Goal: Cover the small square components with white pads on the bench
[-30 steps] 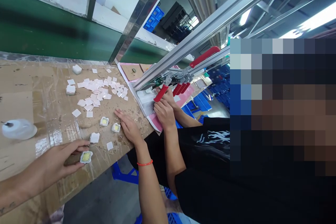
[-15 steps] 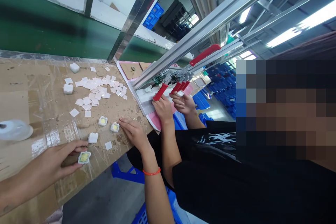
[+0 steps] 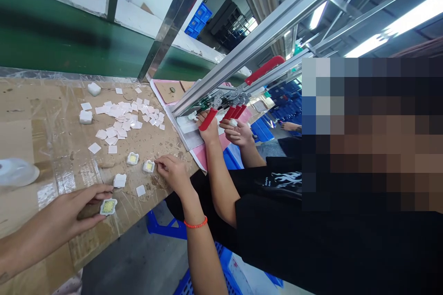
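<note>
My left hand (image 3: 78, 207) is closed on a small white block with a yellow speckled square face (image 3: 108, 206), the thumb against its near edge. Just past my left fingertips lies a plain white block (image 3: 119, 180). My right hand (image 3: 176, 174), wearing a red bead bracelet (image 3: 195, 224), rests at the table's edge with fingers slightly bent. Its fingertips are beside another yellow-faced white block (image 3: 148, 166); whether they touch it is unclear. A third yellow-faced block (image 3: 132, 158) sits farther left, and a single white square piece (image 3: 140, 191) lies between my hands.
Many thin white squares (image 3: 119, 113) are scattered over the cardboard-covered table (image 3: 62, 138). Two white blocks stand beyond them, and a translucent bottle (image 3: 17, 172) lies at left. A co-worker's hand (image 3: 209, 131) is at red-handled clamps (image 3: 265, 70) behind a metal frame (image 3: 263, 41) on the right.
My right fingers have bent slightly beside the block. The co-worker's near hand has risen along the red handle. The whole view has shifted a little; my left hand keeps its hold.
</note>
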Motion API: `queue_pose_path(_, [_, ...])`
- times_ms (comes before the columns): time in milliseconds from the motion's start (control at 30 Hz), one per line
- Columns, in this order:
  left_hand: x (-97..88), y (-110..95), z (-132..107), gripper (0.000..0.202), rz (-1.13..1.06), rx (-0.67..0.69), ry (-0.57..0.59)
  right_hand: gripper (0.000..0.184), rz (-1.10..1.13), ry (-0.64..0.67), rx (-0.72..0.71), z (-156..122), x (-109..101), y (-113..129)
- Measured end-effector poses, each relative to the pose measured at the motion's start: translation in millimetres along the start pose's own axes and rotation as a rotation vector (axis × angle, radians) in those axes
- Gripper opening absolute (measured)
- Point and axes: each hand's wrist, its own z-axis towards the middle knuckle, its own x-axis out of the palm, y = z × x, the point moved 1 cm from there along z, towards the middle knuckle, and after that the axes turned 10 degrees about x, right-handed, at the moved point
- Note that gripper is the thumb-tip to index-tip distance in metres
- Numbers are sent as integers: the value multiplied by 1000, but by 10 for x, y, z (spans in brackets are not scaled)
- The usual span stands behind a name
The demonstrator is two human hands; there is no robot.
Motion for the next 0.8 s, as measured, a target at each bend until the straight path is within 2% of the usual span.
queue_pose_path(133, [-1,17,-13,41,2,-2,4,19,77,-153,41,-38,-79,146])
queue_pose_path(233, [26,18,-21,39,-15,-8,20,19,148,-252,88,-151,-170,509])
queue_pose_path(367, [81,12,-28,42,-61,-24,-17,19,284,-143,6,-319,-127,1102])
queue_pose_path(467, [95,3,-19,43,-87,24,-21,13,317,-36,-81,-392,8,1342])
queue_pose_path(567, [76,-19,-12,43,-88,37,-19,13,274,78,-107,-414,101,1410])
queue_pose_path(667, [59,-50,-14,43,-77,27,-13,24,247,171,-96,-410,82,1413])
queue_pose_path(733, [55,-63,-18,42,-72,21,-6,27,276,122,-82,-396,18,1379])
queue_pose_path(800, [55,-64,-20,42,-66,6,7,28,303,-33,-25,-377,-63,1298])
